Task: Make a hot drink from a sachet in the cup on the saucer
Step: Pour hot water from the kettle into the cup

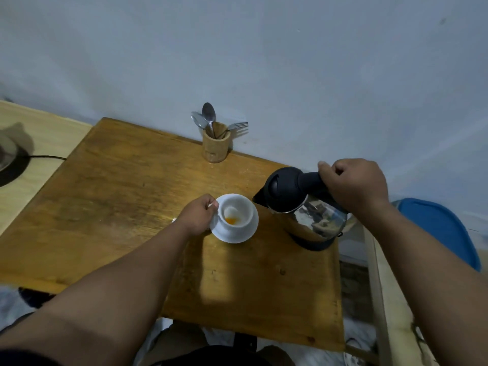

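Observation:
A white cup (239,207) stands on a white saucer (232,237) near the middle of the wooden table (118,196). Orange powder or liquid lies at the bottom of the cup. My left hand (198,216) grips the cup's handle on its left side. My right hand (353,188) is closed around the black handle of a steel kettle (309,215). The kettle is tilted to the left, its black spout just right of the cup's rim. No water stream shows. No sachet is in view.
A wooden holder (216,143) with spoons and a fork stands at the table's back edge by the wall. The kettle's base with its cord (8,165) sits on a pale surface at the left. A blue chair (443,228) is at the right.

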